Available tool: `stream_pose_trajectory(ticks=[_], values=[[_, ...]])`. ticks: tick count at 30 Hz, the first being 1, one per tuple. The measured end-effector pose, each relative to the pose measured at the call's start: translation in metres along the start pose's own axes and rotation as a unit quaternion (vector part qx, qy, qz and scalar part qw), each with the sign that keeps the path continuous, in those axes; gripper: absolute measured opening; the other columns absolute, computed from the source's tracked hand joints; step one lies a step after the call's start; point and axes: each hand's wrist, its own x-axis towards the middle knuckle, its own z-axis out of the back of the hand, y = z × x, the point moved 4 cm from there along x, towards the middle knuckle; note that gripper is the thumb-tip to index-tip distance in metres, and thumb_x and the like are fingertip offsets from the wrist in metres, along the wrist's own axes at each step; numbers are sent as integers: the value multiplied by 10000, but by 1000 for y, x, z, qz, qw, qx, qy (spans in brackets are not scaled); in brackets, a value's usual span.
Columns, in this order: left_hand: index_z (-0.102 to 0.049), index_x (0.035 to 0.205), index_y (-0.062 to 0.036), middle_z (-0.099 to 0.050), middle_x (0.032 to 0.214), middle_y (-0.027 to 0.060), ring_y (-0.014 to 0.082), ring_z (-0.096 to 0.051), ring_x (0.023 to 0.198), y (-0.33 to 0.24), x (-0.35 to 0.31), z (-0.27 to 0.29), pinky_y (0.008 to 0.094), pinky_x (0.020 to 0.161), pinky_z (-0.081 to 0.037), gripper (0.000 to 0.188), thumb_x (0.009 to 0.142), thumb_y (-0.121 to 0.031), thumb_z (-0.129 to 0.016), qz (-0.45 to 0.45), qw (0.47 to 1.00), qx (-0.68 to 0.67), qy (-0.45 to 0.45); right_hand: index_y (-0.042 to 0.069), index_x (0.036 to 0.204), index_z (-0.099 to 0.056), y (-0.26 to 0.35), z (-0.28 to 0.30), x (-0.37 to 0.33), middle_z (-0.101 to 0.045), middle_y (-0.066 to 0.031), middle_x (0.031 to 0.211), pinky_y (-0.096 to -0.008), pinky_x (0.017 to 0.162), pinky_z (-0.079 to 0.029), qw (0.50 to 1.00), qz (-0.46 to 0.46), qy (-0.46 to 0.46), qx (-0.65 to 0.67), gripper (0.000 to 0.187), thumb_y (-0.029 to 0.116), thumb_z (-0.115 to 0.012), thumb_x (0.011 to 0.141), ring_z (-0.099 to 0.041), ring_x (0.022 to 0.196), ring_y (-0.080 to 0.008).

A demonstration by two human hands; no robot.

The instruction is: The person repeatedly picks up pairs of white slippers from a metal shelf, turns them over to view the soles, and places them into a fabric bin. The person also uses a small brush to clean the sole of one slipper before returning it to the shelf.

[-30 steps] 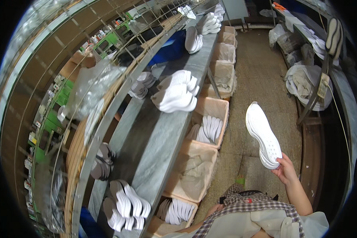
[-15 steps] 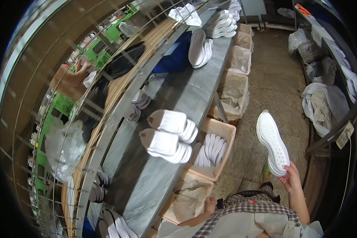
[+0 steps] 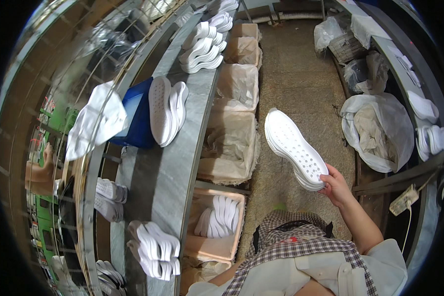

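Observation:
My right hand (image 3: 336, 185) is closed on the heel or toe end of a white shoe sole (image 3: 296, 148), holding it out over the aisle. It has round holes over its face, and its edge looks layered, so more than one sole may be stacked there; I cannot tell. My left hand is out of sight at the lower edge. On the grey bench to the left lie a stack of white soles (image 3: 155, 246), a few soles leaning by a blue bin (image 3: 166, 111), and wavy piles of soles (image 3: 202, 49) farther off.
Pink crates (image 3: 239, 227) stand in a row along the bench, the nearer one holding several soles and others lined with plastic. A plastic-lined bag (image 3: 380, 130) sits under the right shelf. Wire mesh (image 3: 59, 148) runs along the left; another person's hand (image 3: 47, 158) shows beyond it.
The view has swung, shifting the bench and crates left. The held sole has tilted to show more of its holed face. My left hand has dropped out of view.

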Motion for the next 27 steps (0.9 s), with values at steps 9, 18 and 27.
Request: stream_pose_trajectory(ticks=[9,18,27], values=[[-573,955,-33,-562,785,67,199,-555,730,-112,164,66,322,681,-450,251,870,-265,-527,-76,995,24,56,27,1331,-403,149,-105,213,-540,-99,1162,-281,660,-535,985,119,63,-106,571,135,-609,810,-576,968,-167],[-595,955,-44,-593,808,75,219,-576,754,-158,247,133,342,690,-459,243,837,-253,-558,-73,995,29,66,51,1290,-470,283,-317,426,-605,-49,1026,-252,687,-507,928,212,169,-258,477,204,-585,854,-587,830,-98],[-616,956,-55,-623,830,83,240,-596,777,-176,261,148,361,699,-468,242,805,-242,-589,-39,999,-7,35,-42,1078,-582,285,-427,584,-607,-98,954,-257,593,-536,872,156,157,-437,489,351,-661,797,-609,746,-143]])
